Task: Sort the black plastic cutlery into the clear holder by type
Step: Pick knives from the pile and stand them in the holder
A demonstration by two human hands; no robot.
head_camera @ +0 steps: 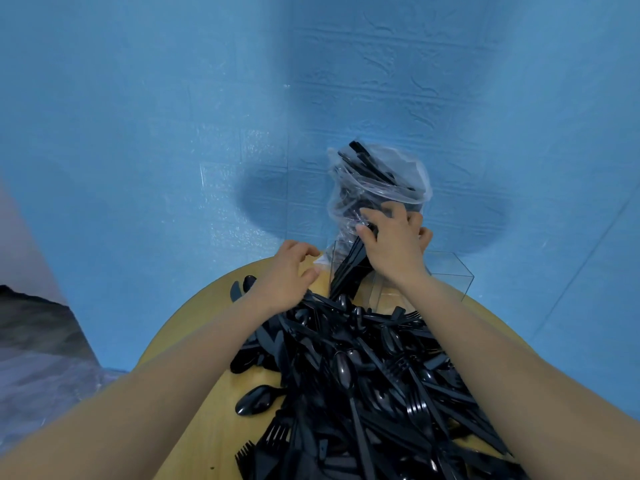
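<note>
Black cutlery (pixel 363 368) lay in a loose mixed heap over the near and middle part of the round wooden table (pixel 207 427): spoons, forks and knives tangled together, a few strays off to the left edge of the pile. None of it looked sorted yet.

Clear holder (pixel 450 275) stood at the far side of the table, just beyond the heap, against the blue wall (pixel 138 133). Its compartments showed bare where visible; how many there were could not be told.

Clear plastic bag (pixel 377 178) was held raised over the holder's left part, mouth down, with black pieces inside and a bundle of handles spilling out toward the pile. Judged: bag was tipped so the remaining cutlery would slide out onto the table before sorting began.

Right hand (pixel 391 244) was reached forward, arm extended, fingers curled round the crumpled lower part of the bag, gripping plastic and likely some handles through it.

Left hand (pixel 287 275) hovered at the far-left edge of the heap, near the holder's corner, fingers loosely bent and spread, holding nothing that could be seen. Probably placed to steady or catch the spill.

Grey cloth-like surface (pixel 34 341) showed at far left, off the table.
</note>
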